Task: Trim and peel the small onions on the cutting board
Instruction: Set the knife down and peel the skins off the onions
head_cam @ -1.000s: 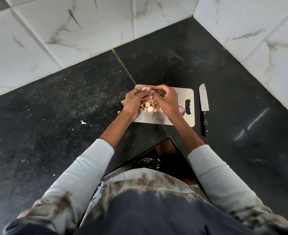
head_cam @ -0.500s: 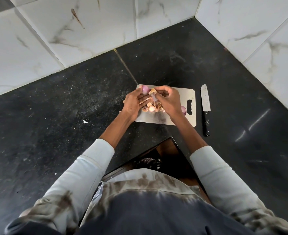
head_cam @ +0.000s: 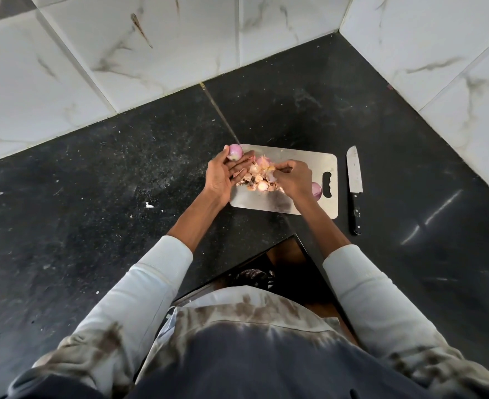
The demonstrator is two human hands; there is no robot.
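Observation:
A steel cutting board (head_cam: 280,203) lies on the black counter. My left hand (head_cam: 223,174) is at the board's far left corner, its fingertips holding a peeled pink small onion (head_cam: 234,151). My right hand (head_cam: 293,180) rests over the board's middle, its fingers pinched on a strip of onion skin (head_cam: 270,168) at the pile of skins and trimmings (head_cam: 257,180). Another purple onion (head_cam: 316,190) lies on the board behind my right wrist, partly hidden.
A knife (head_cam: 355,180) with a black handle lies on the counter just right of the board, blade pointing away. White marble-look tiles (head_cam: 151,53) wall the counter at the back and right. The counter's edge forms a notch (head_cam: 280,254) near my body.
My hands have drawn apart. The left hand moved left with the peeled onion, and the right hand came down to the pile with the pulled-off skin.

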